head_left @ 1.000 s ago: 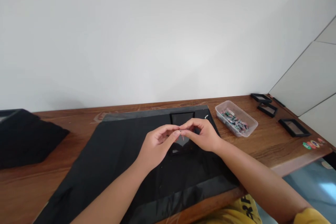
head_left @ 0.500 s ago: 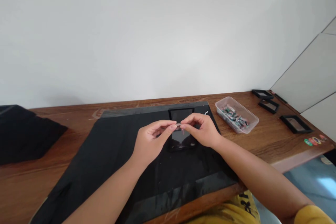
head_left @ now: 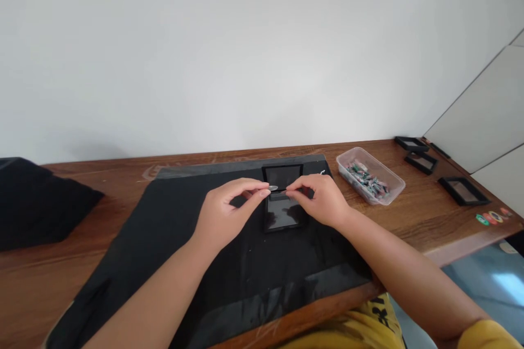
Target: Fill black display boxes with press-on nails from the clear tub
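Both my hands hover over the middle of a black mat (head_left: 172,240) on a wooden table (head_left: 417,223). My left hand (head_left: 223,215) pinches one end of a tiny pale piece (head_left: 274,188) between thumb and forefinger. My right hand (head_left: 321,199) pinches at its other end; the fingertips almost meet. Directly beneath them lies an opened black hinged frame case (head_left: 282,212) with glossy panels, one half flat toward me, the other half toward the wall.
A clear plastic tub (head_left: 370,174) of small multicoloured pieces stands right of the mat. Three black frames (head_left: 462,190) lie at the far right, with small coloured round pieces (head_left: 491,217) near the table edge. A black cloth bundle (head_left: 36,207) sits at the left.
My hands have drifted slightly apart and toward the far half of the case, uncovering the near glossy panel. The view has tilted a little.
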A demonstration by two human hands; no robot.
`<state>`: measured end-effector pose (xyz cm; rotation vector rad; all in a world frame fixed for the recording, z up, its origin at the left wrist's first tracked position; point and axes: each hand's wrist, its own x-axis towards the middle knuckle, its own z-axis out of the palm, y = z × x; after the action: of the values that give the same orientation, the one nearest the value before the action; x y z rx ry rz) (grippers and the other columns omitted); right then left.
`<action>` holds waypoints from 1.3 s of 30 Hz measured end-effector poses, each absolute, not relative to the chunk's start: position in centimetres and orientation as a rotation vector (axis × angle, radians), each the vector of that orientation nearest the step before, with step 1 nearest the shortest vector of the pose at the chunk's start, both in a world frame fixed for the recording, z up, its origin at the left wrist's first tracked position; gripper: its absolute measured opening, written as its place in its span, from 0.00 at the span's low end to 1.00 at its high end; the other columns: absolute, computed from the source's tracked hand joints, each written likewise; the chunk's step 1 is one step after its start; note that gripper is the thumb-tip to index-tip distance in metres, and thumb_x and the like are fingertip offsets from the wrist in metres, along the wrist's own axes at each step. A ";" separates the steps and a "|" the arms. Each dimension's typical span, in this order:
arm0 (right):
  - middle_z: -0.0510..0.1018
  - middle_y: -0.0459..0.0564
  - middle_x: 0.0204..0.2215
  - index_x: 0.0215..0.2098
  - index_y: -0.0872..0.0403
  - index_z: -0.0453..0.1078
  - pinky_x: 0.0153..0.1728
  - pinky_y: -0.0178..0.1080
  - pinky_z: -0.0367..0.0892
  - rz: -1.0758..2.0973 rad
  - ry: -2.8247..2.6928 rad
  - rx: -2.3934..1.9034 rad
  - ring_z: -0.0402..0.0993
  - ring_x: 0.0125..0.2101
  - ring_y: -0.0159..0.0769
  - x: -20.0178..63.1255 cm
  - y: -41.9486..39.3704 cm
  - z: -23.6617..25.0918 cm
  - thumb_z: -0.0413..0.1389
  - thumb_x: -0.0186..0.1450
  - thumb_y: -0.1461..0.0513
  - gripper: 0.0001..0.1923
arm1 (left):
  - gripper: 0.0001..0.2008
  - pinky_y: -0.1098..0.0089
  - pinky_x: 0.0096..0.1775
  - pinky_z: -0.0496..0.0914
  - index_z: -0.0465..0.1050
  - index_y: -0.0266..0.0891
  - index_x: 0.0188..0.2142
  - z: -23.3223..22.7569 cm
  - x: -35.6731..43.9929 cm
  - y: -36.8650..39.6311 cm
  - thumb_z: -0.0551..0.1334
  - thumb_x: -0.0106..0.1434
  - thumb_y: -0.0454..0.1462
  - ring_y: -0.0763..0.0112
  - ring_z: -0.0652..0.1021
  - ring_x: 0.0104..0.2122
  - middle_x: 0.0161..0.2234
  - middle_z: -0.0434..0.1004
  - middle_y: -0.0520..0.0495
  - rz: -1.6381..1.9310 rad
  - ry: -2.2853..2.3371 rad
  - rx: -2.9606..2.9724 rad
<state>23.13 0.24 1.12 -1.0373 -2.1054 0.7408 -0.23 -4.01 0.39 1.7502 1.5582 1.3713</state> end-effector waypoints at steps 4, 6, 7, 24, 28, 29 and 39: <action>0.91 0.49 0.36 0.39 0.52 0.85 0.43 0.39 0.68 0.569 -2.321 -1.176 0.83 0.35 0.38 23.4 0.2 2.1 0.68 0.73 0.68 0.06 | 0.17 0.63 0.41 0.84 0.91 0.51 0.34 0.2 -0.7 -3.7 0.69 0.66 0.56 0.55 0.90 0.39 0.38 0.94 0.47 1.221 1.506 1.897; 0.91 0.50 0.36 0.40 0.52 0.85 0.44 0.40 0.67 0.497 -2.394 -1.235 0.84 0.37 0.40 23.4 0.0 2.5 0.66 0.74 0.68 0.07 | 0.16 0.63 0.41 0.84 0.91 0.52 0.35 -0.2 -0.9 -3.5 0.69 0.66 0.55 0.54 0.90 0.40 0.39 0.94 0.47 1.081 1.511 1.959; 0.91 0.50 0.37 0.40 0.52 0.85 0.44 0.40 0.66 0.472 -2.423 -1.255 0.85 0.39 0.41 23.4 -0.1 2.6 0.66 0.75 0.67 0.07 | 0.15 0.62 0.41 0.83 0.91 0.53 0.34 -0.5 -1.0 -3.5 0.69 0.66 0.55 0.54 0.90 0.39 0.39 0.94 0.48 1.007 1.520 1.985; 0.92 0.54 0.49 0.60 0.50 0.84 0.50 0.47 0.76 0.368 -2.502 -1.652 0.89 0.52 0.54 23.7 -0.7 4.6 0.62 0.74 0.68 0.19 | 0.17 0.52 0.47 0.78 0.89 0.50 0.38 -2.7 -0.7 -3.1 0.68 0.70 0.56 0.48 0.83 0.43 0.39 0.89 0.42 0.885 1.477 2.176; 0.92 0.53 0.47 0.60 0.49 0.84 0.49 0.46 0.76 0.409 -2.517 -1.640 0.88 0.50 0.52 23.6 -0.8 4.0 0.66 0.75 0.65 0.17 | 0.12 0.53 0.45 0.76 0.82 0.49 0.31 -2.5 -0.6 -3.2 0.67 0.68 0.49 0.49 0.82 0.42 0.36 0.88 0.44 0.840 1.508 2.219; 0.91 0.54 0.47 0.61 0.49 0.84 0.49 0.45 0.76 0.400 -2.519 -1.601 0.88 0.50 0.51 23.6 -0.8 3.7 0.67 0.75 0.64 0.17 | 0.12 0.53 0.44 0.75 0.80 0.49 0.30 -2.4 -0.6 -3.2 0.67 0.67 0.48 0.49 0.81 0.41 0.36 0.87 0.44 0.830 1.526 2.228; 0.85 0.56 0.47 0.61 0.52 0.86 0.55 0.47 0.73 0.324 -2.522 -1.303 0.78 0.50 0.47 23.2 -0.2 1.2 0.66 0.78 0.61 0.15 | 0.19 0.59 0.36 0.71 0.64 0.49 0.24 -1.4 0.5 -3.4 0.67 0.66 0.50 0.53 0.76 0.34 0.25 0.75 0.48 0.758 1.661 2.207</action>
<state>23.15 -0.24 1.20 -1.3034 -2.5221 0.3242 0.46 -3.43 -1.40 2.2066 1.6612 0.7580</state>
